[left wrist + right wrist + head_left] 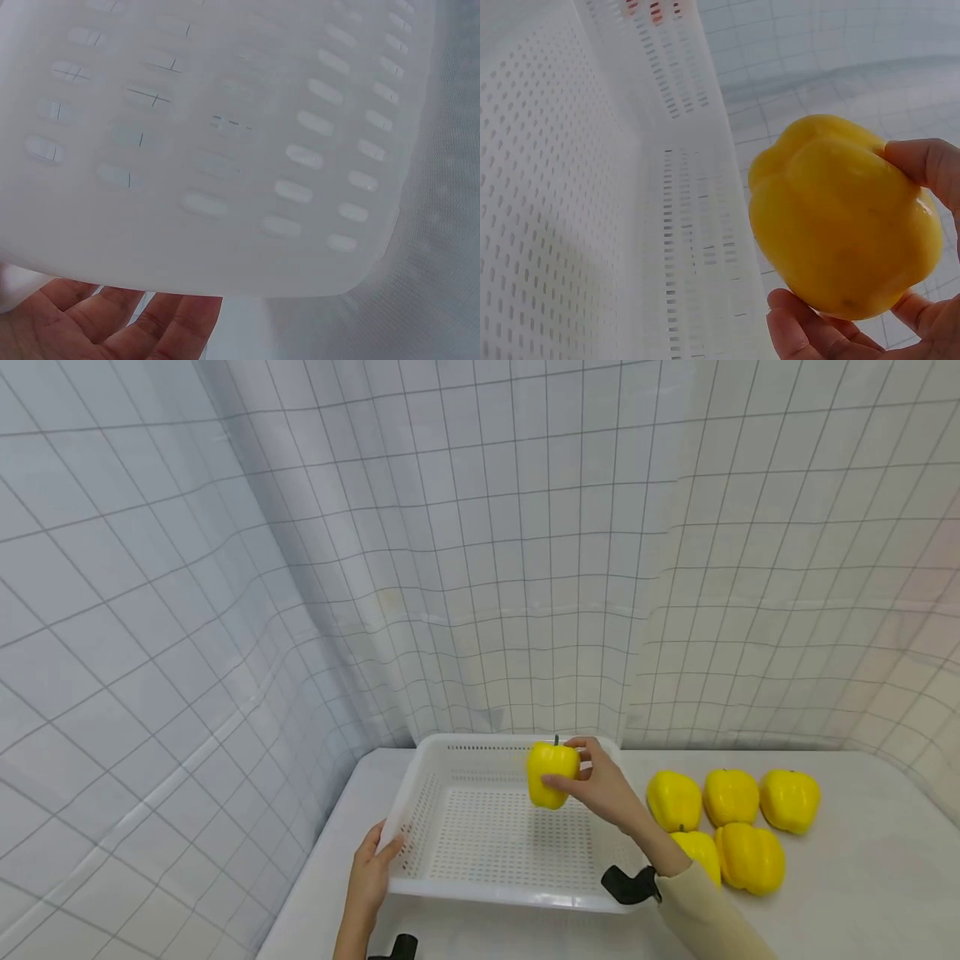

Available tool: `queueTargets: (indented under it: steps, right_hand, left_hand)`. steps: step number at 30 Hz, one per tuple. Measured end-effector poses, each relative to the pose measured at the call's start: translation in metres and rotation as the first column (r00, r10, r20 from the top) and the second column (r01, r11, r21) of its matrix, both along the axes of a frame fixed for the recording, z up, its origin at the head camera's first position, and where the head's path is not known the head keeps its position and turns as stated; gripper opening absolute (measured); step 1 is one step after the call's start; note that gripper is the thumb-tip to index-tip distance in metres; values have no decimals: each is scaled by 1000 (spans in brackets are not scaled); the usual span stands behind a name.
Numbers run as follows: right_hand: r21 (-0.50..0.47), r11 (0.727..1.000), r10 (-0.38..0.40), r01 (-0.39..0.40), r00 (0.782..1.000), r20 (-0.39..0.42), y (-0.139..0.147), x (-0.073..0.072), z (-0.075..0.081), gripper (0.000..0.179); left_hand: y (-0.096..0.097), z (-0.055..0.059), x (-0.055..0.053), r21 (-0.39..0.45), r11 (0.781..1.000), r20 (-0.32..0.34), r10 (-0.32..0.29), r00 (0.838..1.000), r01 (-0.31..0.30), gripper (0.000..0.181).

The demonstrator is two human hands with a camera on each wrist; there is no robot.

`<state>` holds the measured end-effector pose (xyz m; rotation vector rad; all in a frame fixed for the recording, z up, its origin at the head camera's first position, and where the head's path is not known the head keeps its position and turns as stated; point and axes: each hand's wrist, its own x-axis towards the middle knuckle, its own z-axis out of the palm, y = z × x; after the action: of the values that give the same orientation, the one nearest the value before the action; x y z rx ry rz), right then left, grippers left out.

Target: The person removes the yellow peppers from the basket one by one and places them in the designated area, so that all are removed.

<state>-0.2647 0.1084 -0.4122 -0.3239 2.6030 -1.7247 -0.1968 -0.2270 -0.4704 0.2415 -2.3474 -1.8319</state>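
A yellow bell pepper [551,775] with a dark stem is held by my right hand [602,787], thumb on one side and fingers on the other. In the head view it appears over the white perforated basket [517,893]. The right wrist view shows the pepper [840,217] beside the basket wall [697,247], apart from it. My left hand [369,870] grips the basket's left rim, thumb over the edge. From the left wrist, the fingers [187,322] curl under the rim of the slotted basket wall [247,262].
Several more yellow bell peppers [731,797] sit in two rows on the white table [847,877], right of the basket and partly behind the right forearm. A white curtain with a grid pattern [525,568] hangs behind and along the left side.
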Motion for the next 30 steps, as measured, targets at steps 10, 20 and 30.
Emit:
queueTargets:
  steps: [10, 20, 30]
  right_hand:
    - [3, 996, -84, 84, 996, -18, 27, 15, 7, 70]
    - [-55, 982, -187, 183, 977, -100, 54, 32, 2, 70]
    - [-101, 948, -313, 301, 938, -151, 87, 51, -8, 65]
  left_hand:
    - [-1, 0, -1, -9, 1000, 2, 0, 1000, 0, 47]
    - [-1, 0, -1, -20, 1000, -2, 11, 1000, -11, 46]
    - [1, 0, -1, -8, 1000, -8, 11, 1000, -11, 44]
